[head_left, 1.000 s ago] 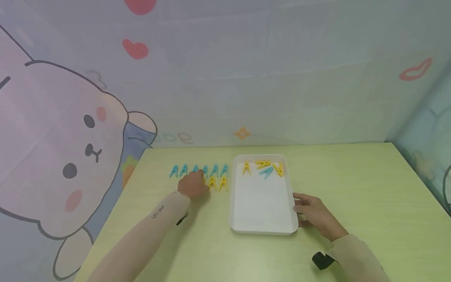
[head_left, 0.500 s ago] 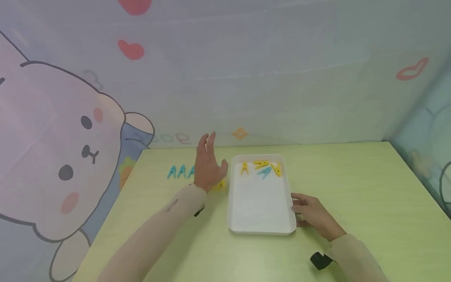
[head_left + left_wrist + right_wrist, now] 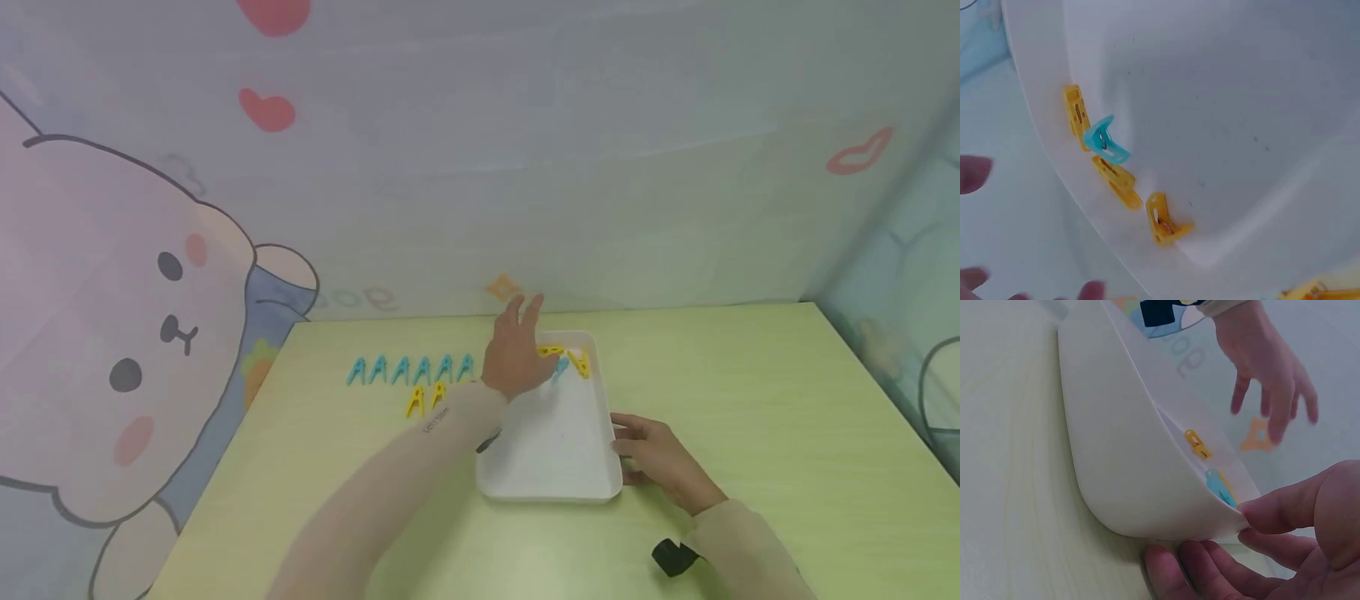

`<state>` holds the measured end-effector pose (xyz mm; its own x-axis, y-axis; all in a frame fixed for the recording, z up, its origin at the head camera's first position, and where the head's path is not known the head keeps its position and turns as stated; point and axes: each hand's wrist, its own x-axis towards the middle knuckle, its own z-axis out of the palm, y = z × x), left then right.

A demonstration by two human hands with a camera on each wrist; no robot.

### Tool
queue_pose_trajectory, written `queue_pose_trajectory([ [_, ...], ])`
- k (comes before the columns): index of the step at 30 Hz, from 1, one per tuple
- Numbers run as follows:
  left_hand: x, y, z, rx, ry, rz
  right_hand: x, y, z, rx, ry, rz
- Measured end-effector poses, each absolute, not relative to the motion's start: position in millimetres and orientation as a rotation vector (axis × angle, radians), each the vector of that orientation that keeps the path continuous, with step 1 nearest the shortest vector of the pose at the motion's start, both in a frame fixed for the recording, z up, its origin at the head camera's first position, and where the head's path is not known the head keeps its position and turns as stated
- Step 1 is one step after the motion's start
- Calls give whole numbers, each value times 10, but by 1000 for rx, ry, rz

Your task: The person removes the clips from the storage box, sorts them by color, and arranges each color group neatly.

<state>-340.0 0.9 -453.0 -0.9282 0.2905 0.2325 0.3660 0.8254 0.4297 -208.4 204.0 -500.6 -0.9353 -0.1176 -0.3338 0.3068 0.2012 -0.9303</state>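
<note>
A pale printed backdrop (image 3: 637, 167) rises behind a yellow-green table (image 3: 720, 375). My left grip (image 3: 516, 354) hangs over the upper left of the white tray (image 3: 555, 450), its fingers spread with nothing visible between them. My right grip (image 3: 656, 458) pinches the tray's right rim, which I take as steadying it. At the tray's upper end lie three yellow pegs (image 3: 1077, 111) and one blue peg (image 3: 1099, 139). Left of centre in the head view, six blue pegs (image 3: 403, 364) stand in a row, with a partly hidden yellow row (image 3: 416, 395) below. I judge the step as reaching for another peg inside; the next move calls for lowering the left grip and closing finger and thumb on just one.
</note>
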Motion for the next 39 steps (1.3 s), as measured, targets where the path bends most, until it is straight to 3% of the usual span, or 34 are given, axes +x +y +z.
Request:
queue_pose_trajectory([
  [5, -3490, 165, -4705, -465, -3103, -484, -2112, 2024, -5012, 181, 2162, -1776],
  [13, -3578, 280, -5046, -613, -3219, -139, -2124, 2009, -5062, 142, 2145, -1778],
  [30, -3520, 686, -5049, -563, -3170, -23, -2084, 2178, -5079, 152, 2187, -1759],
  [39, -3483, 489, -4882, -513, -3164, -280, -2093, 2181, -5058, 151, 2188, -1732],
])
